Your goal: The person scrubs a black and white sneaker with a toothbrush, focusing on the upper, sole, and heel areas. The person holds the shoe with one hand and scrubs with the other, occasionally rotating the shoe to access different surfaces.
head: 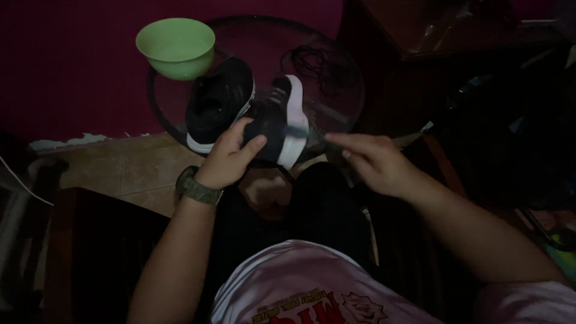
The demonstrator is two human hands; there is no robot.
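Dim glass table (180, 129) with empty green bowl (176, 45); left hand (228, 159) fingers gripping black shoe (277, 123), right hand (375, 162) pinching brush (300, 130).

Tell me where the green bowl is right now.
In the head view, the green bowl sits upper left, on the far left edge of the round glass table, just behind the black shoe lying there.

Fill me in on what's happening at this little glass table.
A seated person holds a black shoe with a white sole in the left hand, turned on its side. The right hand holds a slim brush-like tool against the sole's edge; it is too dim to tell exactly what it is. The second shoe sits on the round glass table, beside a green bowl and loose dark laces.
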